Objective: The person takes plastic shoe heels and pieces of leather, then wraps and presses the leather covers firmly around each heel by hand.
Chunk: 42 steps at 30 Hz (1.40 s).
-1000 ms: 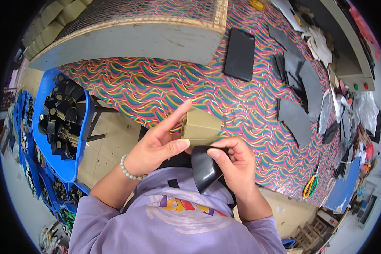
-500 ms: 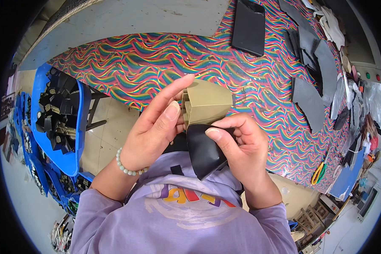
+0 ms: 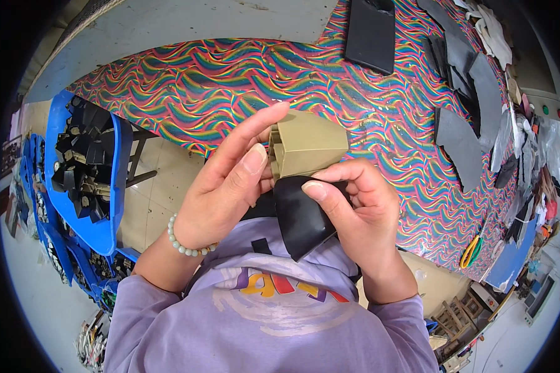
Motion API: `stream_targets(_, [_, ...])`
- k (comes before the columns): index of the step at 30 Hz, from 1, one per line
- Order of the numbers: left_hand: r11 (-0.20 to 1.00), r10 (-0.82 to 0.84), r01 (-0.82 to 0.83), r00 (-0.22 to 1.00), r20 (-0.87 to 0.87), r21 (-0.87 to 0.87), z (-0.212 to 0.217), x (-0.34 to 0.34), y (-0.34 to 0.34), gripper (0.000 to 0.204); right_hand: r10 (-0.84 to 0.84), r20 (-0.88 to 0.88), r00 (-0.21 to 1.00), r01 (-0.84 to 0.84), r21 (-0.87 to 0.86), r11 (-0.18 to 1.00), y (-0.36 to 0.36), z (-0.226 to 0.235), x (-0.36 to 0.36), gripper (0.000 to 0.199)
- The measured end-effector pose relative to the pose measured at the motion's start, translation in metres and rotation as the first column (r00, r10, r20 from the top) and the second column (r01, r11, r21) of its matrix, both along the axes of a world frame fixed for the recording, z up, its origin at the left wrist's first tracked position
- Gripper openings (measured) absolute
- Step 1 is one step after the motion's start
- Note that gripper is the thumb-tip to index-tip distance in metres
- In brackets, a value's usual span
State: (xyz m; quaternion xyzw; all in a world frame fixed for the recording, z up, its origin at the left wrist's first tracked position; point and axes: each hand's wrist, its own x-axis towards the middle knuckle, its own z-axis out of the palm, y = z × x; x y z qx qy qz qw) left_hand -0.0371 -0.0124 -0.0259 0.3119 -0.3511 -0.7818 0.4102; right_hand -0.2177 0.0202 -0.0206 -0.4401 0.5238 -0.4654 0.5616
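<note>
A long table (image 3: 186,74) under a wavy rainbow-patterned cloth (image 3: 330,93) — blue crates (image 3: 115,186) beside its left edge on a pale tiled floor (image 3: 162,180), daylight throughout.

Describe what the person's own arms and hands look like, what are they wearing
Both hands are bare, no gloves. The left hand has a bracelet of pale round beads at the wrist. The right hand shows no jewellery. Both arms wear lilac long sleeves pushed up the forearms.

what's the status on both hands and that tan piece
Left hand and right hand both on the tan folded box, held above the lap. Black sheet pinched under right thumb. Nothing in the way.
</note>
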Motion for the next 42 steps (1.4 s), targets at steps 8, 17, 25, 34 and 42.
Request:
stream_targets(8, [0.979,0.062,-0.042,0.994,0.094,-0.202,-0.002,-0.002,0.004,0.075,-0.018,0.072,0.997,0.022,-0.064,0.998,0.003,0.004,0.001,0.013])
stream_targets(17, [0.973,0.164,-0.159,0.986,0.015,-0.167,-0.002,-0.002,0.017,0.077,-0.107,0.26,0.96,0.093,0.065,0.994,0.008,0.011,-0.016,0.013])
stream_targets(25, [0.973,0.179,-0.17,0.983,0.048,-0.157,-0.004,-0.001,0.013,0.076,-0.014,0.074,0.997,0.02,-0.083,0.996,-0.001,-0.003,-0.011,0.021])
stream_targets(34, [0.971,0.184,-0.174,0.982,0.045,-0.165,-0.007,-0.002,0.008,0.077,-0.006,0.2,0.98,0.008,-0.01,1.0,-0.006,0.001,-0.012,0.011])
stream_targets(42, [0.968,0.188,-0.177,0.981,0.045,-0.18,-0.009,-0.001,0.007,0.078,-0.015,0.216,0.976,0.012,0.013,1.0,-0.009,0.001,-0.009,0.01])
